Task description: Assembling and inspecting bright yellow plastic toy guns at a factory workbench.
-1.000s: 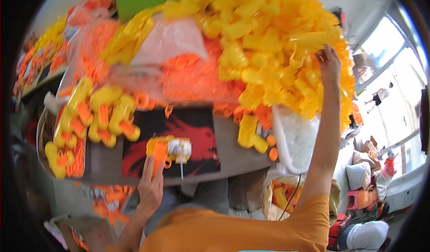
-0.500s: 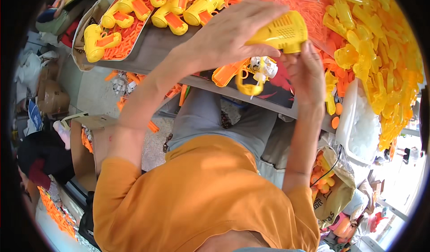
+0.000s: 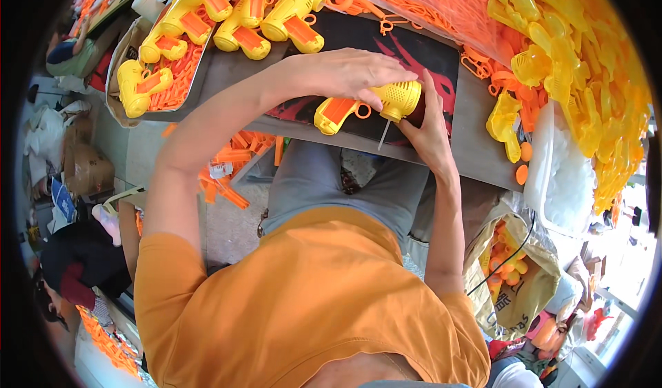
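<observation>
A yellow toy gun point(image 3: 401, 99) with an orange-panelled handle point(image 3: 335, 114) lies on its side between my hands, low over the near edge of the table. My left hand point(image 3: 338, 74) rests across its top, with the fingers curled down on the yellow body. At its round, perforated end, my right hand point(image 3: 431, 133) grips with the thumb below and the fingers above. A thin pale strip point(image 3: 384, 134) sticks out under the body. The left palm hides part of the toy, and its inside does not show.
A dark mat with red marks point(image 3: 441, 64) covers part of the grey table. Several yellow toy guns point(image 3: 293, 17) sit at the far left, some on a tray of orange parts point(image 3: 181, 78). Yellow parts point(image 3: 586, 78) pile up at right beside a white bin point(image 3: 540, 147).
Both hands have come down toward me with the yellow shell, which was held up at right. The white mechanism lying open at the table edge is no longer visible; the toy looks closed.
</observation>
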Demonstrator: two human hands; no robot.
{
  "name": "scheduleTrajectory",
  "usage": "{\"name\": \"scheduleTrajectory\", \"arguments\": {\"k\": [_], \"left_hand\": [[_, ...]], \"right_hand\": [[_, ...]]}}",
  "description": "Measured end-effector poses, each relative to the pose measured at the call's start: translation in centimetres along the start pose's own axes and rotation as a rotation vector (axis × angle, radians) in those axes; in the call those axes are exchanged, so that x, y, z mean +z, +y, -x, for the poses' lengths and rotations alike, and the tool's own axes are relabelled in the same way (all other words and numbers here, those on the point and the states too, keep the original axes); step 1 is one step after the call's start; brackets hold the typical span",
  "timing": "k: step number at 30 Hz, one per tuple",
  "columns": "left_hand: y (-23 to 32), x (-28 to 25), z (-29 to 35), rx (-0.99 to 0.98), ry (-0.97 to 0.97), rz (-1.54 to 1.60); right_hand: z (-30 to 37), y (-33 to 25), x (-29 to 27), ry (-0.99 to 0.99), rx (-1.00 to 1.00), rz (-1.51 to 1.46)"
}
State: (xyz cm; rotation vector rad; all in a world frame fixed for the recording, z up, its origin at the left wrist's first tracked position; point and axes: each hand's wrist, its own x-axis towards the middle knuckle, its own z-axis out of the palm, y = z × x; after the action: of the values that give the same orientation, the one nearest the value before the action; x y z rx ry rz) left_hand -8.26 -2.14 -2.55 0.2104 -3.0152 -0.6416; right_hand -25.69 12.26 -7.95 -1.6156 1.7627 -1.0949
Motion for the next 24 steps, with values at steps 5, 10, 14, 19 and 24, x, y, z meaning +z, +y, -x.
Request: {"name": "scheduleTrajectory", "arguments": {"k": [5,10,14,19,24], "left_hand": [[0.6,-0.5,-1.9,-0.068,-0.126,-0.078],[1.0,-1.5,-2.8,-0.146,-0.229,-0.074],[1.2,-1.8,-2.5,-0.167,-0.216,-0.047],[2.0,-2.1,-3.1,-0.239,-0.306,-0.047],[1.5,-1.6,-2.8,-0.139,-0.272,-0.061]], "right_hand": [[-0.6,0.6,0.5,0.023,-0.029,0.049],[-0.7,1.1,-0.2,-0.04,-0.007,0.008],[-0.7,1.1,-0.1,-0.021,-0.062,0.009],[-0.8,1.3,0.0,-0.023,-0.087,-0.006],[-0.9,1.6,0.2,-0.022,-0.094,0.003]]}}
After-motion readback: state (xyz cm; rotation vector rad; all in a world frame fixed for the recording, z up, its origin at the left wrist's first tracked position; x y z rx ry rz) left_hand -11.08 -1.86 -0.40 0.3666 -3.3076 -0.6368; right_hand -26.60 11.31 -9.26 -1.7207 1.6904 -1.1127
